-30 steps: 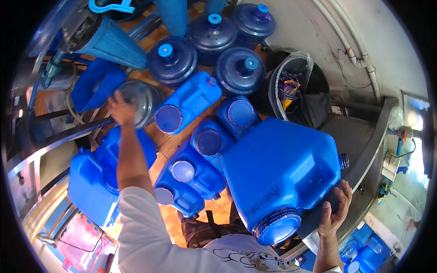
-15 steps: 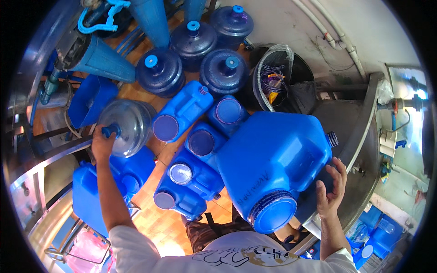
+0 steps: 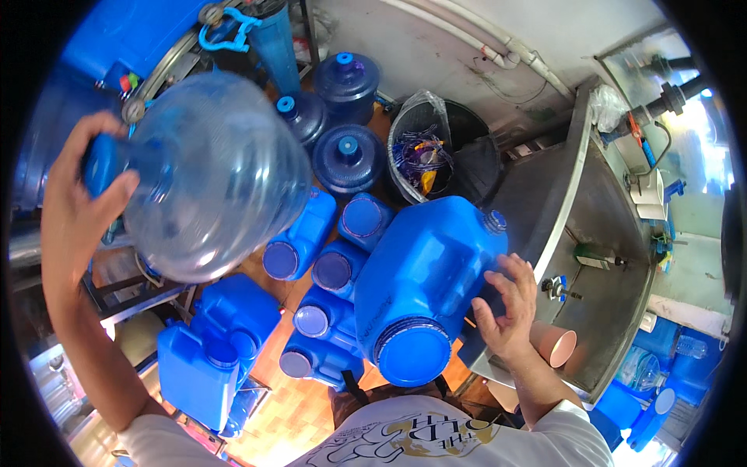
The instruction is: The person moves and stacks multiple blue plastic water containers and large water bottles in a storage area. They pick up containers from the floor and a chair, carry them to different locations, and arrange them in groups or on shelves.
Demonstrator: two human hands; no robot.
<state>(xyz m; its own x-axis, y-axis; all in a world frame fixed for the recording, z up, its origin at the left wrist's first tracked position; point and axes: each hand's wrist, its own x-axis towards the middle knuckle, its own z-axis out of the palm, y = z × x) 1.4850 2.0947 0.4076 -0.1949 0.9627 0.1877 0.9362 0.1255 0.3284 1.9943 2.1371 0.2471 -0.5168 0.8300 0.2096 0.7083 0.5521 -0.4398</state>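
Cramped and wet-looking, the room is a water-filling corner: wooden floor (image 3: 307,405) crowded with blue containers, a stainless steel sink trough (image 3: 615,233) along the right wall, and a black bin lined with a clear bag (image 3: 436,156) at the back.

From the head camera, the person's left hand (image 3: 74,210) is closed around the blue-capped neck of a large round clear-blue plastic water bottle (image 3: 214,179), which is lifted off the floor and tipped on its side, base towards the camera; it looks empty. The right hand (image 3: 506,307), fingers spread, lies flat against the side of a big blue square plastic jerrycan (image 3: 424,288) with a wide blue screw lid, resting near the front edge of the sink trough; it steadies rather than clasps.

As I judge it, the round bottle is mid-carry and not set down. Three more dark-blue round bottles (image 3: 342,156) stand capped by the back wall, and smaller blue jerrycans (image 3: 210,350) lie on the floor, so plenty of handling seems left.
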